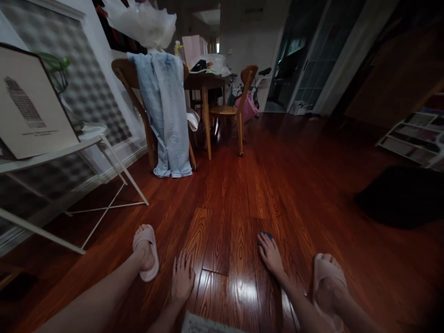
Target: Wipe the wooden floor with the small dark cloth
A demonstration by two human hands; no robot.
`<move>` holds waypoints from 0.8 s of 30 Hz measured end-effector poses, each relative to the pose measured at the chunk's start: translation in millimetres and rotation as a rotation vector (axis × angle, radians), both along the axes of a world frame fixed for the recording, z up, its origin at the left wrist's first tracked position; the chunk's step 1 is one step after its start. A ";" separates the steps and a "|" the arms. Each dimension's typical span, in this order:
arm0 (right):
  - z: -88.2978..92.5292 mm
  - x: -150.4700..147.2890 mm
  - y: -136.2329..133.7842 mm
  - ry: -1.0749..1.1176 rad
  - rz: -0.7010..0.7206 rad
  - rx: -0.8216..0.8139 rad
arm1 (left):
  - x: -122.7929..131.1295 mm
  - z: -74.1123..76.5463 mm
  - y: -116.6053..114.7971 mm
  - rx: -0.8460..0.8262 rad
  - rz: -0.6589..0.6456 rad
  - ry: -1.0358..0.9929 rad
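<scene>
My left hand [182, 276] lies flat on the red-brown wooden floor [239, 203] with its fingers stretched forward, holding nothing. My right hand [270, 254] also rests on the floor, fingers extended over a small dark object [265, 236] that shows just beyond the fingertips. I cannot tell what that object is. My legs stretch out on both sides, each foot in a pale pink slipper: one on the left [147, 252], one on the right [328, 273].
A white folding table [86, 138] with a framed picture [31, 106] stands at the left. Ahead are a wooden chair draped with blue jeans [164, 111], a wooden table [204, 83] and a second chair [236, 108]. A dark cushion [402, 196] lies at right.
</scene>
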State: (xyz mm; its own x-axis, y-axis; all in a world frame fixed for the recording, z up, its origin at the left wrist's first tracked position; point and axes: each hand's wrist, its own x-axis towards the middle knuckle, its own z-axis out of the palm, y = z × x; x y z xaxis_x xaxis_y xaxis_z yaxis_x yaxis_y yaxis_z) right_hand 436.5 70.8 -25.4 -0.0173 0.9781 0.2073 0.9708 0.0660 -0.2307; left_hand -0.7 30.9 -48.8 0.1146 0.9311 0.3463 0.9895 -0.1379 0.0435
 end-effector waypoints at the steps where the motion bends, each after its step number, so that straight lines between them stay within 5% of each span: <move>1: -4.6 19.0 0.3 -0.025 -0.101 0.025 | 0.4 1.3 5.1 -0.004 -0.018 -0.005; 6: -15.4 74.2 -4.5 -0.077 -0.434 0.039 | 0.6 15.1 37.1 -0.047 -0.226 0.017; 14: 10.8 38.4 45.8 0.031 -0.911 0.153 | 10.5 15.3 45.6 -0.084 -0.193 -0.001; 19: 23.0 1.7 108.6 0.040 -0.866 0.110 | 16.3 7.7 37.7 -0.135 -0.142 -0.064; 24: 30.4 -85.4 213.9 0.015 -0.551 -0.011 | 16.8 2.7 36.3 -0.121 -0.150 -0.071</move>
State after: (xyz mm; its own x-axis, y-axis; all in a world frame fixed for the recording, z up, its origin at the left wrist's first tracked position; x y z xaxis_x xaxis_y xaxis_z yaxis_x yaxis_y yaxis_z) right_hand 351.0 284.7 4.9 0.5005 0.8439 0.1933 0.8577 -0.4531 -0.2428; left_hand 16.1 67.2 -46.1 0.2343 0.9409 0.2445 0.9522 -0.2728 0.1373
